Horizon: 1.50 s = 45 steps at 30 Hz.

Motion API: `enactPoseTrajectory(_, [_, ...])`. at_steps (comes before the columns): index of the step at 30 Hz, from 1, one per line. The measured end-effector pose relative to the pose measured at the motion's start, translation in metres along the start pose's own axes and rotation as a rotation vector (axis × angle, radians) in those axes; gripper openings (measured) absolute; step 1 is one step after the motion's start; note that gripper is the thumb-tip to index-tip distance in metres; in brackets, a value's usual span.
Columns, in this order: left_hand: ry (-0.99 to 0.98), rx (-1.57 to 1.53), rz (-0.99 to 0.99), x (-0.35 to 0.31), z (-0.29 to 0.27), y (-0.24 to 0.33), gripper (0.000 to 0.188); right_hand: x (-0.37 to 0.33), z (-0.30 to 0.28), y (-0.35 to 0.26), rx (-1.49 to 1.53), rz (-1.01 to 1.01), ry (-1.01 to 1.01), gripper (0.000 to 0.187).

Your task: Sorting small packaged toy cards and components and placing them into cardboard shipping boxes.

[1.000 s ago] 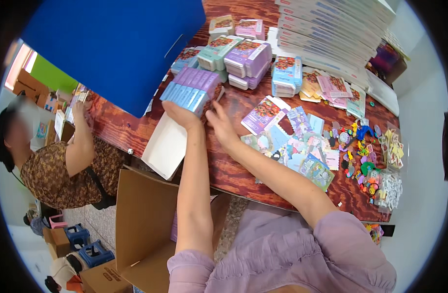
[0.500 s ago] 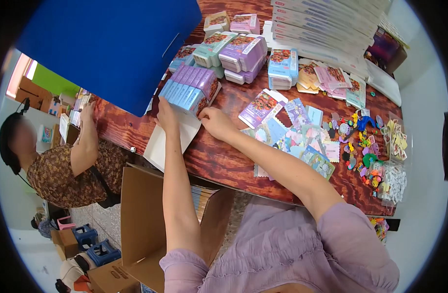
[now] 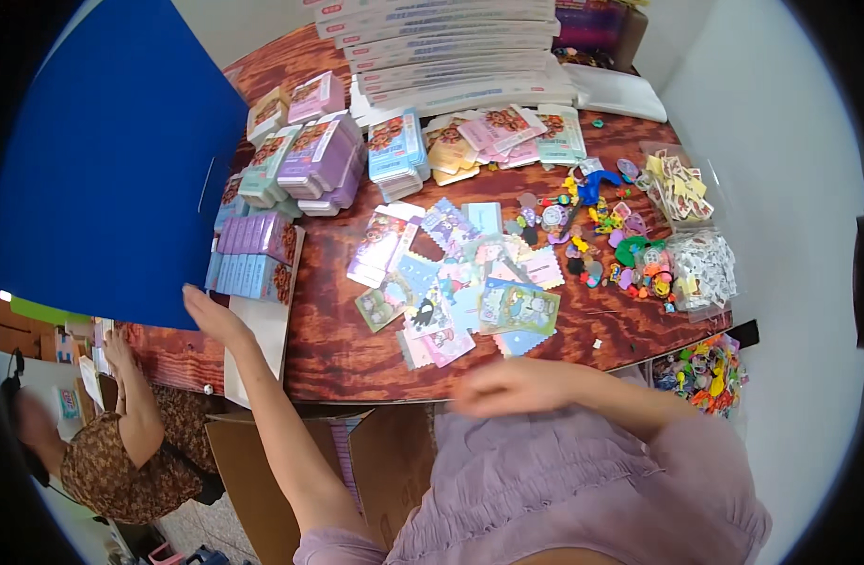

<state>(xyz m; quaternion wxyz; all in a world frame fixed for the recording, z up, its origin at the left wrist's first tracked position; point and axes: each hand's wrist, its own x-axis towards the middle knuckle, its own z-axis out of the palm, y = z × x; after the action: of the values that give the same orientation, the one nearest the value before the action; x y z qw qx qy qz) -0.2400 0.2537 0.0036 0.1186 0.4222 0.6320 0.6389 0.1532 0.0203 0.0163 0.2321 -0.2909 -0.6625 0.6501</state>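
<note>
My left hand is by the lower edge of a large blue panel, its visible fingers stretched out and holding nothing I can see. Next to it, rows of small purple boxes and light blue boxes stand in a shallow white tray, whose near part is bare. My right hand is over the table's front edge, smeared by motion, so its fingers are unclear. Just beyond it lies a loose pile of printed cards and paper pieces, with a flat purple carton at its left.
Stacked small cartons and long white boxes stand at the back. Colourful trinkets and clear bags of small pieces lie right. A cardboard box sits below the front edge. Another person works at left.
My right hand has left the tray and drawn back right to the table's front edge. My left hand has moved off the boxes toward the blue panel. The view has turned rightward.
</note>
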Motion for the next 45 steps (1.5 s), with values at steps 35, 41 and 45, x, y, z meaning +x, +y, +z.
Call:
enactPoseTrajectory(35, [-0.795,0.638,0.366,-0.226,0.330,0.081,0.071,-0.173,-0.077,-0.049,-0.547,0.383,0.450,0.033])
enactPoseTrajectory(41, [-0.804,0.849,-0.017,-0.219,0.336,0.128,0.106,-0.032,-0.214,0.016,-1.068,0.035,0.831,0.047])
enactPoseTrajectory(45, [-0.765,0.826,-0.190,-0.220,0.343,0.138,0.114,0.032,-0.264,0.061,-1.279,0.103,0.927,0.058])
